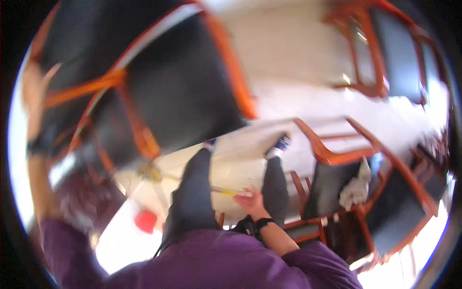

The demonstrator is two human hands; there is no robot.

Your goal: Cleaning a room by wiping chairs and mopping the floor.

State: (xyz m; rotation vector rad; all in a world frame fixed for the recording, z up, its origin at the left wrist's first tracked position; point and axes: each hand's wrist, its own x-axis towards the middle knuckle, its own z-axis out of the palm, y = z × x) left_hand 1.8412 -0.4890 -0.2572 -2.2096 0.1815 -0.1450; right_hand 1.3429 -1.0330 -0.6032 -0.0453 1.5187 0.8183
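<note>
At the far left my left hand (34, 89), blurred, grips the orange-brown wooden rail of a chair with dark panels (183, 72), its thumb on the inner side. The chair fills the upper left. My right hand (252, 200) is in front of my body, between my legs. Its fingers are closed on a thin yellow strip-like thing (225, 191), which points left toward my leg; blur hides its exact kind. Both wrists wear dark bands.
Several dark-seated wooden chairs (332, 188) stand at the right, one bearing a crumpled pale cloth (355, 191). Another chair (392, 48) is at the upper right. A white surface (122, 241) with a round red thing (146, 221) lies at the lower left. The floor (284, 53) is pale.
</note>
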